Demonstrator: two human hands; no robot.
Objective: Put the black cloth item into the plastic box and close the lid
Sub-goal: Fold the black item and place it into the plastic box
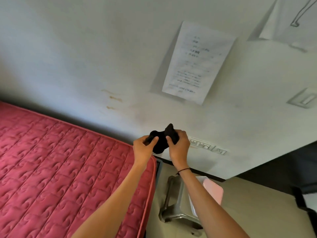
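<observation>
The black cloth item (162,140) is bunched up in the air in front of the wall, above the corner of the bed. My left hand (143,149) grips its left end and my right hand (178,146) grips its right end. Below my right forearm a white plastic box (215,189) with a pinkish inside sits on a grey stool (173,200). My arm hides much of the box, and I cannot see a lid.
A bed with a red quilted mattress (60,169) fills the left. A white wall (103,57) carries a printed paper sheet (199,62), a switch (303,99) and wall sockets (208,146). Dark furniture (283,170) stands at the right on a beige floor.
</observation>
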